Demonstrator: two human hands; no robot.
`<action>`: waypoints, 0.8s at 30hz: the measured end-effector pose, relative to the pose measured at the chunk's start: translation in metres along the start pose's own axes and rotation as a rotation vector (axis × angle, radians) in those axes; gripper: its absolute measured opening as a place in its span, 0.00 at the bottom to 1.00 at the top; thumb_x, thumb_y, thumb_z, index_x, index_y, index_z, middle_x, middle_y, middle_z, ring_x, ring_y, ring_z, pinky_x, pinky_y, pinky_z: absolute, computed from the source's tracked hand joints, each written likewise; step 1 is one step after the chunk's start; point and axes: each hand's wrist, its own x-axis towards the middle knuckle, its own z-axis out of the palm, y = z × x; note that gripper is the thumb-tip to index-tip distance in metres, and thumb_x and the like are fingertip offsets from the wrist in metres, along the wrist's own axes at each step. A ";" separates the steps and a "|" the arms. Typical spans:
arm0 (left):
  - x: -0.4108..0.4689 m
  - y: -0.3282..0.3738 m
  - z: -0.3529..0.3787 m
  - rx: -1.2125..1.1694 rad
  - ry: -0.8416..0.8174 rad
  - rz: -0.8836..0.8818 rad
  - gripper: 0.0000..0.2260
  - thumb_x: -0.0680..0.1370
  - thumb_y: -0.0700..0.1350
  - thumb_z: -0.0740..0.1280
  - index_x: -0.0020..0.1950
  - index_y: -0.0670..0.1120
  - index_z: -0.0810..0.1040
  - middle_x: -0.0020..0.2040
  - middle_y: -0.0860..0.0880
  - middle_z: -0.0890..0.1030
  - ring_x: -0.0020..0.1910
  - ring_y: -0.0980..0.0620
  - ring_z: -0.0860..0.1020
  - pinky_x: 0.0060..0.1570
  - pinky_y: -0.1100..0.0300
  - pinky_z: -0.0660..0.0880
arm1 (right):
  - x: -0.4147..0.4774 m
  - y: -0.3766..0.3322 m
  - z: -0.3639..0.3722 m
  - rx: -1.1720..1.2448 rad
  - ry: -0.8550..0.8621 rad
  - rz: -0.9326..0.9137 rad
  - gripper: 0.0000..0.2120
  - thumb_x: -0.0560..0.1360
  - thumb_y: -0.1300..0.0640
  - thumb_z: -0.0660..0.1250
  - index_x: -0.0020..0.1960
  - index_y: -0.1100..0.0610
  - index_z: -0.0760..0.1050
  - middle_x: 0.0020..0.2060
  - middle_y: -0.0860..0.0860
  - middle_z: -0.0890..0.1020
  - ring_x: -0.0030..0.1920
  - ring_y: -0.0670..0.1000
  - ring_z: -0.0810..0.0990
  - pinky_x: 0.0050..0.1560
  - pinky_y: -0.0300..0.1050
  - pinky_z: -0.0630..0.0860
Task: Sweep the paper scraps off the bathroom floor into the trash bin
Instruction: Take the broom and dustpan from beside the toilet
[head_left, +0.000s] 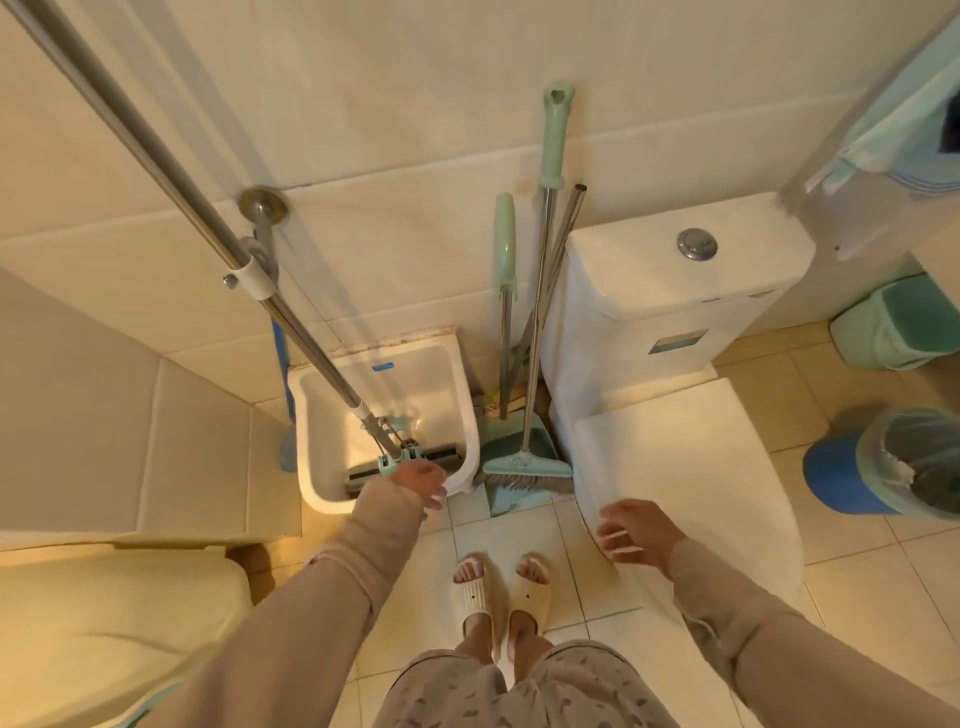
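Note:
A broom (540, 291) with a pale green grip leans on the tiled wall between the mop sink and the toilet, its bristle head (527, 467) on the floor. Beside it stands a dustpan (511, 441) with a green-topped handle. The blue trash bin (836, 478), lined with a clear bag, sits at the right with white paper inside. My left hand (423, 483) reaches out over the sink's front rim, just left of the broom head, fingers relaxed and holding nothing. My right hand (636, 532) hovers with spread fingers by the toilet lid's front edge. I see no scraps on the floor.
A white mop sink (457, 395) holds a sponge mop on a long steel pole (208, 228). The closed toilet (675, 457) fills the middle right. A green lidded bin (893, 327) stands behind the blue one. My slippered feet (498, 587) are on the tiles.

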 end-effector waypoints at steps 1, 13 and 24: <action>0.003 0.020 -0.004 0.000 0.009 0.027 0.15 0.81 0.40 0.58 0.66 0.37 0.70 0.58 0.37 0.77 0.44 0.42 0.78 0.60 0.49 0.73 | 0.003 -0.020 0.001 -0.003 -0.008 -0.028 0.05 0.79 0.61 0.58 0.52 0.61 0.70 0.37 0.55 0.76 0.36 0.51 0.75 0.33 0.41 0.73; 0.020 0.216 -0.042 0.240 0.230 0.513 0.13 0.79 0.39 0.58 0.62 0.42 0.73 0.64 0.38 0.75 0.53 0.42 0.77 0.56 0.53 0.74 | 0.032 -0.246 0.015 0.545 -0.110 -0.263 0.15 0.81 0.64 0.52 0.67 0.61 0.64 0.41 0.59 0.76 0.41 0.55 0.76 0.66 0.53 0.70; 0.051 0.247 -0.037 1.105 0.477 0.934 0.31 0.72 0.31 0.62 0.73 0.52 0.63 0.76 0.44 0.55 0.75 0.42 0.55 0.71 0.50 0.61 | 0.063 -0.320 0.027 0.890 -0.182 -0.311 0.28 0.80 0.44 0.54 0.76 0.53 0.56 0.70 0.62 0.70 0.69 0.60 0.71 0.65 0.51 0.72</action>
